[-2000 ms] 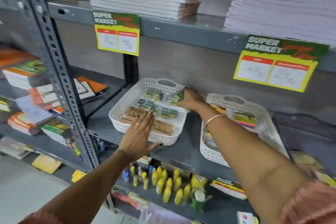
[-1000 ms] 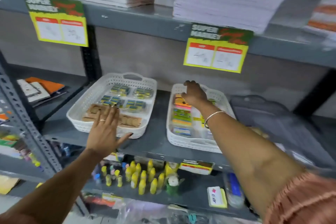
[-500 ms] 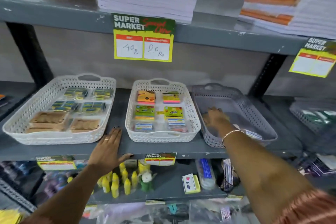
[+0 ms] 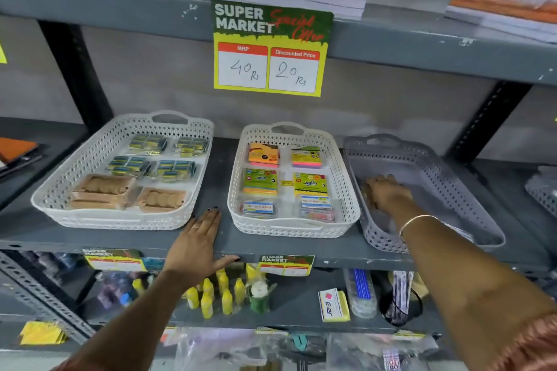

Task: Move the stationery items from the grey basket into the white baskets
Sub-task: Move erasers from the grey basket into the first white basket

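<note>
Grey basket [image 4: 446, 172]: sits at the right end of the grey metal shelf [image 4: 217, 187], just beside the nearer of two white baskets; what lies on its floor is blurred.
Right hand [image 4: 385, 193]: reaches down inside the grey basket near its left wall, fingers curled toward the floor; whether they grip anything cannot be told. A thin bangle [image 4: 417, 224] circles the wrist.
Left hand [image 4: 197, 242]: spread flat, palm down, on the shelf's front edge between the two white baskets, holding nothing; a ring shows on one finger.
Middle white basket [image 4: 294, 227]: holds bright sticky-note pads and small packets in rows.
Left white basket [image 4: 120, 221]: holds blue-and-yellow packets at the back and brown packets in front.
Price sign [image 4: 269, 48]: hangs from the shelf above, reading "Super Market", MRP 40 Rs, discounted price 20 Rs.
</note>
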The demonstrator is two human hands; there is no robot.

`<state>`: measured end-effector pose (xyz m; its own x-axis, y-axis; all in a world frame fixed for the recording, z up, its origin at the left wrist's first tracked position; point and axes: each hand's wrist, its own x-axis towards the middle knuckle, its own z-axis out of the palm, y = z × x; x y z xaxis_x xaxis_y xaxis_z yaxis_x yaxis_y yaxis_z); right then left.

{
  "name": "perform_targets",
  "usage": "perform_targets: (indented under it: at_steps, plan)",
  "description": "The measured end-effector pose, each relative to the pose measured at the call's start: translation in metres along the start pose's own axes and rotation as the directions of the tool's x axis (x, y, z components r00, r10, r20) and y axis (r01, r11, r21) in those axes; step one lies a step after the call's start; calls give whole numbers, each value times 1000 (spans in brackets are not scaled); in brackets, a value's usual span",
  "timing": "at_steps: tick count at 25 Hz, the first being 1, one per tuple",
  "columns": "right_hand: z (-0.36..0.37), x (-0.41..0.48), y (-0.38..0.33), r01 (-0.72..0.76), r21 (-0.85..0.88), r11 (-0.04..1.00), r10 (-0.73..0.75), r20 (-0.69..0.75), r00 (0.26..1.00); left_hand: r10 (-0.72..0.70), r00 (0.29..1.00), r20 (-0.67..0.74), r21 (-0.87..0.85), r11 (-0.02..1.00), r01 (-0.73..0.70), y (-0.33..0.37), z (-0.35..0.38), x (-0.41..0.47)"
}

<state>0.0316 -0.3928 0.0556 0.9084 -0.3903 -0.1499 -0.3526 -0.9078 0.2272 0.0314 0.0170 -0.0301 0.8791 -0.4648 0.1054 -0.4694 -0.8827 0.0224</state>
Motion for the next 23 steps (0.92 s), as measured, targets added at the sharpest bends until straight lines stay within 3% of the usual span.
perform_targets:
  at_steps: [4, 7, 10, 12, 16, 19, 23]
  plan:
    - [-31, 3, 6, -105, 150, 983, 113, -46, 993, 30, 1000, 3, -6, 1000, -30, -2, 0, 1]
    - [-63, 10, -13, -73, 229, 971, 131, -253, 959, 18, 1000, -9, 0, 1000, -18, -2, 2, 1]
    - [-95, 20, -53, 38, 170, 985, 19, -319, 948, 21, 998, -52, -22, 1000, -22, 0, 0, 1]
    - [-117, 19, -92, 120, 222, 968, -46, -313, 949, 44, 996, -78, -22, 999, -46, 1, -5, -2]
    - [-154, -1, -181, 391, 219, 894, -287, -392, 874, 129, 972, -198, 84, 990, -114, -16, -33, -17]
    - [-167, -29, -254, 478, 347, 807, -334, -399, 854, 10, 962, -274, 131, 991, 27, -57, -63, -26]
    - [-151, -58, -330, 579, 418, 700, -468, -344, 814, -210, 959, -189, 88, 969, 229, -121, -85, -45]
